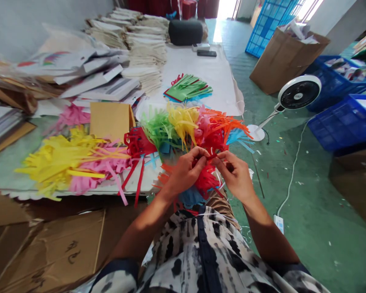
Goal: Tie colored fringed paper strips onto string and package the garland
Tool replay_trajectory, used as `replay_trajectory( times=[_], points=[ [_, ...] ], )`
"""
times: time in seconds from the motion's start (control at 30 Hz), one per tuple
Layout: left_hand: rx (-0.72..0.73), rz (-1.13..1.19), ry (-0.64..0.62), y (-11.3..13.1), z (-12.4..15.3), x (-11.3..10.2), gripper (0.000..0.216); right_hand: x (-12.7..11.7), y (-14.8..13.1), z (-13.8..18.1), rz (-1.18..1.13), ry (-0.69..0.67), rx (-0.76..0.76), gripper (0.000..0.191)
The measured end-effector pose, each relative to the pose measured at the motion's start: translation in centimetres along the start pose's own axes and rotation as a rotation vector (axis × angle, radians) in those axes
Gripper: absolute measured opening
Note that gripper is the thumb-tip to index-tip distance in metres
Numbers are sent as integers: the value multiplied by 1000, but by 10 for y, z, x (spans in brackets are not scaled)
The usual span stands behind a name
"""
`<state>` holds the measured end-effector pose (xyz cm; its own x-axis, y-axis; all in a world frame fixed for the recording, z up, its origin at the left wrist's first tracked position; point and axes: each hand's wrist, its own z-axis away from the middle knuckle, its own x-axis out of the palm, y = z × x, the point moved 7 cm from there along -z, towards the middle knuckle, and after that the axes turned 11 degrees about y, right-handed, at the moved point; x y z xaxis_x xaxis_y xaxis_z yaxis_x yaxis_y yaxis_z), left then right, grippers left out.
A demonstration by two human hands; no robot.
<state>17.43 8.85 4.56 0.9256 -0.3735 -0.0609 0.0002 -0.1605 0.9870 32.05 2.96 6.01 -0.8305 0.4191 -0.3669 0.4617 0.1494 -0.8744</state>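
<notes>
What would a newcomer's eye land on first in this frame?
Probably the burst of green, yellow, pink and orange fringe at the centre, just beyond the left hand and right hand, which pinch a red strip between them. Next might come the large yellow fringed bundle at the left of the table, then the white-rimmed fan standing to the table's right.

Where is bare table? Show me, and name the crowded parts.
Bare table shows between the flat dark item and green fringe, right of the cream stacks; also between that fringe and the right edge. Crowded: the left, with papers; the near side, with yellow fringe and red strips at the left hand and right hand.
</notes>
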Motion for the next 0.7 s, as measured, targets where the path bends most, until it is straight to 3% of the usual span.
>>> replay_trajectory(
  times=[0.17,0.27,0.4,0.57,0.7],
  points=[
    [126,-139,19,13,3,1,10,1,12,3,-204,38,185,20],
    [181,-215,10,17,5,3,9,3,15,3,-284,13,241,30],
    [285,-293,36,18,7,5,8,2,13,5,-225,-14,230,28],
    [467,-386,52,21,12,8,11,-3,10,6,-140,65,178,21],
    [535,-480,89,23,15,7,8,3,16,7,-174,30,221,24]
  ],
)
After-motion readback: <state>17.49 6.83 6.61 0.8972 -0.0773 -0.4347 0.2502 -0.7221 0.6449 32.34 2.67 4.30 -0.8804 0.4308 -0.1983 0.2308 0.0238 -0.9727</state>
